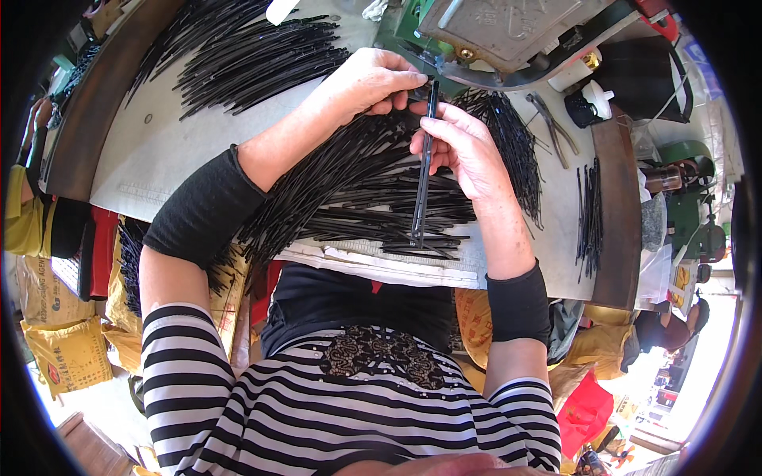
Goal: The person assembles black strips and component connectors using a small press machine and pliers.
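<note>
A slim black rod piece, made of narrow strips lying side by side, stands almost upright in the picture between my hands. At its upper end, just below the green machine, the thumb and fingers of my left hand are closed. My right hand pinches the same piece a little lower, thumb against fingers. Its lower end hangs over a large heap of similar black rods on the pale worktable. The tip at my left fingers is too small to make out.
More black rods lie at the far left, with a small row at the right. Pliers rest right of my hands, near a black container with a white top. Dark raised edges flank the table. Another person is far left.
</note>
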